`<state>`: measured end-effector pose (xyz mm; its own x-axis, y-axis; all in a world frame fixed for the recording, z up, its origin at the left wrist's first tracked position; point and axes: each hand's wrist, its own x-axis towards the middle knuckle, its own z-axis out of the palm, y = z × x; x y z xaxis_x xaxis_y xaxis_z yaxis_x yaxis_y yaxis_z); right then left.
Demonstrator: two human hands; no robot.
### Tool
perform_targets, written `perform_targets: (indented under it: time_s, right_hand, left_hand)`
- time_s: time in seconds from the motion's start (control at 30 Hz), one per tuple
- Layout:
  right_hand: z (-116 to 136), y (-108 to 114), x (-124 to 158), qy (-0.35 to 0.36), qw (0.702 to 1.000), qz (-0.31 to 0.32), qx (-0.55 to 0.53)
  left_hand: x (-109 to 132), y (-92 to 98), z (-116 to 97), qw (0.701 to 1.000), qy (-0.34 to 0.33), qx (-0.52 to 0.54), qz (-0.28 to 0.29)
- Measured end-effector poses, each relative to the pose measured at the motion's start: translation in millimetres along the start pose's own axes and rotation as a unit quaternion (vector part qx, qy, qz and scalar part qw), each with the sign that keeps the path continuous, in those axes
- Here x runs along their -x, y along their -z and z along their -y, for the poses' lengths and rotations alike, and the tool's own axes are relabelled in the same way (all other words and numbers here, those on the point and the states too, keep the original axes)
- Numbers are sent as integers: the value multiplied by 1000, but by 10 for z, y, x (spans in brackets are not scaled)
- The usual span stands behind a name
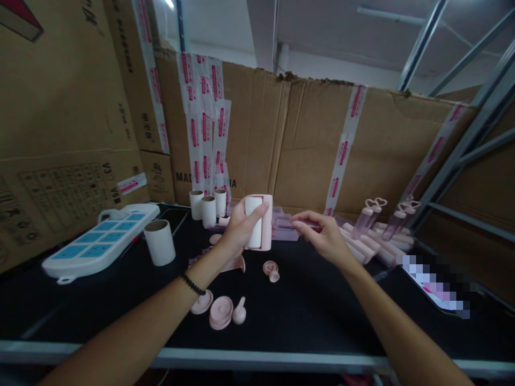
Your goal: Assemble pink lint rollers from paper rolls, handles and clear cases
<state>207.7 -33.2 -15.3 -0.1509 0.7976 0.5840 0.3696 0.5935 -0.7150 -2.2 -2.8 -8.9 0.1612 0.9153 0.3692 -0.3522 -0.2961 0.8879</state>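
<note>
My left hand (238, 228) is wrapped around a white roll (252, 222) that sits in a pink curved shell (267, 222), held upright above the table. To its right, my right hand (324, 236) pinches a translucent purple piece (286, 221) between thumb and fingers. The purple piece points at the shell's right side; whether they touch I cannot tell. More purple pieces lie behind it, partly hidden. Below my hands are a small pink round part (271, 268), pink discs (221, 311) and a pink knob with a stem (240, 312).
White tubes (208, 212) stand at the back, and a larger one (160, 243) stands left beside a power strip (108, 238). Pink cylinders (364, 241) and heart-topped purple pieces (394, 224) are at right, near a phone (430, 287). Cardboard walls (306, 145) enclose the table.
</note>
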Motion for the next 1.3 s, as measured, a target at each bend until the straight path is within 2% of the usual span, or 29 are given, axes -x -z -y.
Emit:
perform_targets:
  time_s: [0.17, 0.37, 0.53, 0.77, 1.0, 1.3]
  right_hand:
    - [-59, 6, -2, -34, 999, 8, -27]
    - [-120, -30, -4, -53, 995, 14, -89]
    - [-51, -7, 0, -8, 999, 9, -36]
    - [1, 65, 33, 80, 993, 9, 87]
    - [0, 77, 41, 133, 980, 15, 147]
    - [-60, 19, 67, 109, 990, 5, 87]
  left_hand:
    - [-8, 11, -23, 998, -44, -38, 10]
    - [-23, 32, -14, 1000, -17, -4, 9]
    - [-17, 32, -12, 1000, -1, 0, 3]
    - [1, 11, 4, 998, 59, 8, 9]
    - [16, -9, 1, 998, 64, 17, -4]
    - [13, -3, 5, 999, 35, 22, -2]
